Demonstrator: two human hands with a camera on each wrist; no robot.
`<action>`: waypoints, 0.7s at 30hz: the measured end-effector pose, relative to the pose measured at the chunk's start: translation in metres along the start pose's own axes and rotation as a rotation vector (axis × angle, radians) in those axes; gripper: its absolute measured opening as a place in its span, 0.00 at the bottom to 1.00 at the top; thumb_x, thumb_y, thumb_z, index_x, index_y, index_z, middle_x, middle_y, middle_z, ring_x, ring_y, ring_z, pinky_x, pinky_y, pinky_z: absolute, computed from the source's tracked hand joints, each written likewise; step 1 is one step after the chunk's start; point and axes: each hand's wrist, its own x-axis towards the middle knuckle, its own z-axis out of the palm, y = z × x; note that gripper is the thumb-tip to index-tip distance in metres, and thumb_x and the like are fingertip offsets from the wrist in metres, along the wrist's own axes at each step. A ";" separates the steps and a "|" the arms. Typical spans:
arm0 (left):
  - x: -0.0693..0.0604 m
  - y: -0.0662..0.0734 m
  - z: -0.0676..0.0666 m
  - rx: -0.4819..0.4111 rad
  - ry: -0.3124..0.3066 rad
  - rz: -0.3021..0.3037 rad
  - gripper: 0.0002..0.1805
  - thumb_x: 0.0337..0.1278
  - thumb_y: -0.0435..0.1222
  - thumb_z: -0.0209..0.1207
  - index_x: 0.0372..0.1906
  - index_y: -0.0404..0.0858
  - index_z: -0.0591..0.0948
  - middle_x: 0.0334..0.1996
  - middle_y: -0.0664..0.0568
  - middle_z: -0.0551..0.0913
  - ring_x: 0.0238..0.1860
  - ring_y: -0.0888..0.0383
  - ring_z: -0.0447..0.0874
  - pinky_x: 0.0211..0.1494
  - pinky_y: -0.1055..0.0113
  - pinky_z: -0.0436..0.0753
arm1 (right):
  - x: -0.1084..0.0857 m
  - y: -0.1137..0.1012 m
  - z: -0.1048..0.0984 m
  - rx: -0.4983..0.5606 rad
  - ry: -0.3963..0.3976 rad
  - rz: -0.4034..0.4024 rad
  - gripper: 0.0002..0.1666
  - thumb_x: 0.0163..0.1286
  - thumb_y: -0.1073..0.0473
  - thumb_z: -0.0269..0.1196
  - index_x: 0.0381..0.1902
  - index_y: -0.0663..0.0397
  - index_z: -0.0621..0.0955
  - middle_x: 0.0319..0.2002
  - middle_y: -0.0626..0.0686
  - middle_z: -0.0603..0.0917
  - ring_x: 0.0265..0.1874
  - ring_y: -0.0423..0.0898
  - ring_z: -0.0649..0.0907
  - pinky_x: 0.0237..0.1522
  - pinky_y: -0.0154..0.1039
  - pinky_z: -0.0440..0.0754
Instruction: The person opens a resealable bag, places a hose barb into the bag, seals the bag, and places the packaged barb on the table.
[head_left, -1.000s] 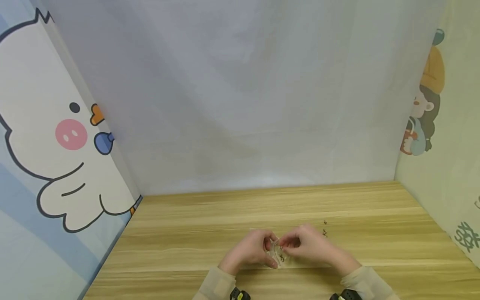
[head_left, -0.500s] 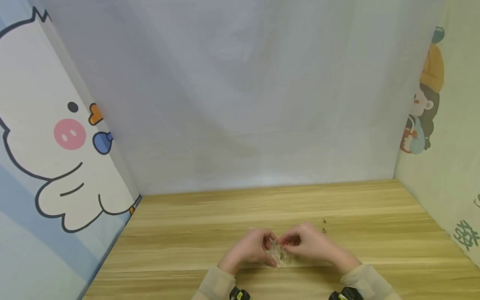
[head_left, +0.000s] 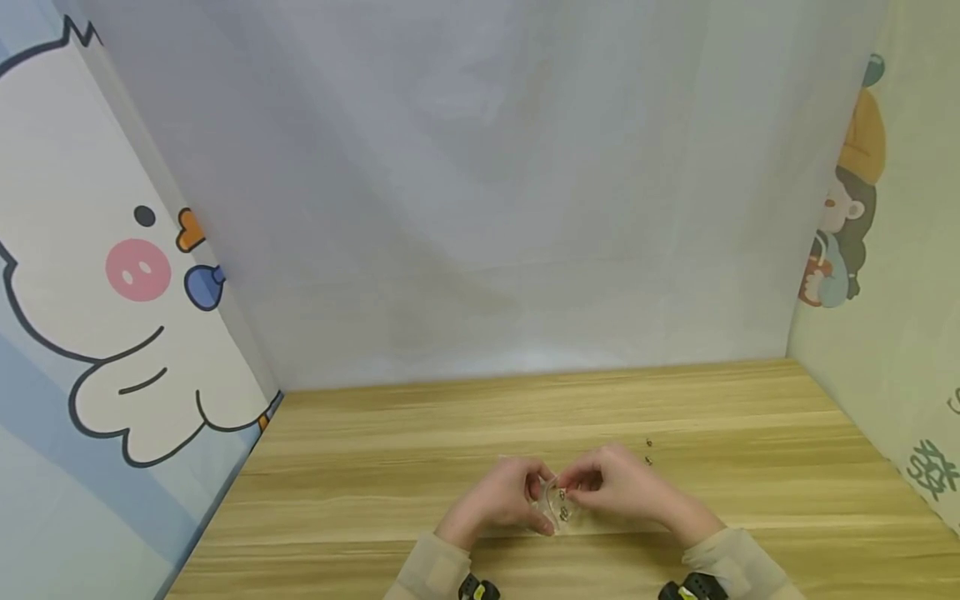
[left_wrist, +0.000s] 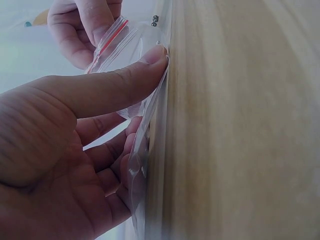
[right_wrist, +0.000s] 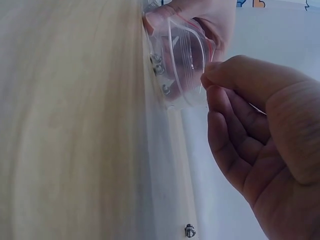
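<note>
A clear zip-lock bag [right_wrist: 187,60] with a red stripe along its mouth lies low over the wooden table, its mouth spread apart. My left hand [head_left: 517,497] holds the bag from the left, thumb on one side and fingers on the other, as the left wrist view shows. From the right, my right hand [head_left: 618,487] pinches the edge of the mouth between thumb and index fingertip. Several small metal pieces [right_wrist: 166,89] show through the clear plastic near the table surface; they resemble small nuts or screws, too small to tell exactly.
Two small metal pieces [head_left: 648,460] lie on the wooden table [head_left: 375,467] beyond my right hand; one metal piece [right_wrist: 190,230] shows sharply in the right wrist view. A pale curtain [head_left: 487,208] closes off the back, with printed cloth on both sides.
</note>
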 end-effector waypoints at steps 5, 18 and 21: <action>0.000 -0.001 0.000 -0.012 -0.004 -0.002 0.29 0.33 0.27 0.87 0.47 0.37 0.87 0.30 0.55 0.79 0.29 0.65 0.73 0.33 0.71 0.75 | -0.001 0.000 -0.003 0.043 -0.011 0.019 0.10 0.66 0.70 0.72 0.43 0.57 0.92 0.38 0.44 0.92 0.35 0.33 0.86 0.40 0.36 0.87; -0.002 0.003 0.001 -0.004 0.015 0.000 0.30 0.31 0.25 0.86 0.48 0.34 0.87 0.30 0.52 0.80 0.28 0.66 0.74 0.35 0.71 0.76 | -0.011 0.016 -0.029 0.130 0.043 0.170 0.11 0.69 0.65 0.72 0.48 0.62 0.90 0.40 0.50 0.92 0.37 0.39 0.87 0.43 0.36 0.86; -0.002 0.003 0.001 -0.008 0.014 -0.005 0.30 0.32 0.25 0.86 0.48 0.33 0.87 0.30 0.53 0.80 0.29 0.66 0.73 0.35 0.71 0.76 | -0.015 0.025 -0.039 0.127 0.080 0.180 0.11 0.70 0.64 0.72 0.48 0.63 0.90 0.39 0.50 0.92 0.35 0.38 0.86 0.41 0.36 0.85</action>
